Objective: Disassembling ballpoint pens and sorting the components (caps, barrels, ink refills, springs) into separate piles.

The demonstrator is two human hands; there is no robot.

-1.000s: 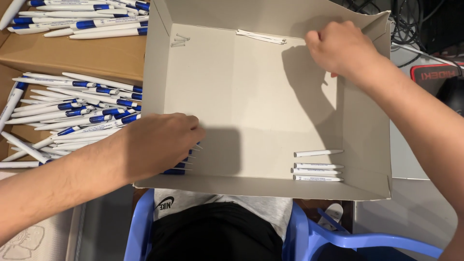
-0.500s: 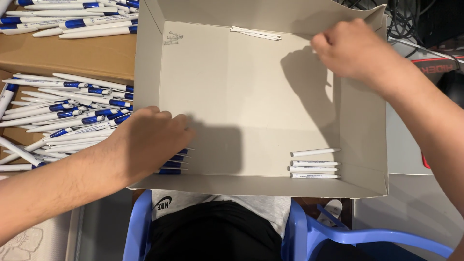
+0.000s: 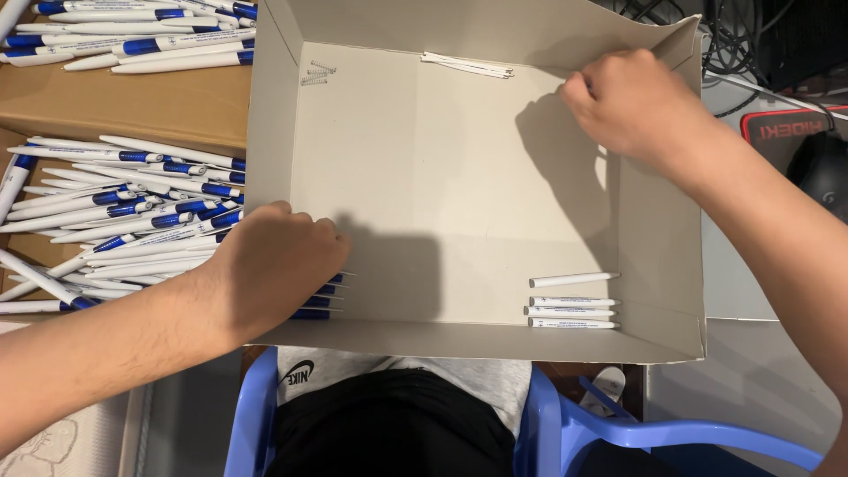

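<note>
A shallow grey cardboard box (image 3: 459, 177) lies open in front of me. My left hand (image 3: 274, 265) reaches over its left wall at the near corner, fingers curled down on several blue-and-white pens (image 3: 322, 296) whose ends poke out from under it. My right hand (image 3: 632, 102) sits in the far right corner of the box, fingers closed; whatever is in them is hidden. Several white pen barrels (image 3: 574, 312) lie in the near right corner. A few thin white pieces (image 3: 466, 64) rest against the far wall, and small metal springs (image 3: 316, 73) lie in the far left corner.
A big pile of blue-and-white pens (image 3: 132, 212) covers the surface left of the box, with more pens (image 3: 132, 40) on a brown cardboard sheet (image 3: 115, 102) behind. A blue plastic chair (image 3: 565, 424) is below. Cables and a black mouse (image 3: 821, 168) sit at the right.
Both hands keep nearly the same places. My right hand has shifted slightly within the far right corner; my left hand stays over the pens.
</note>
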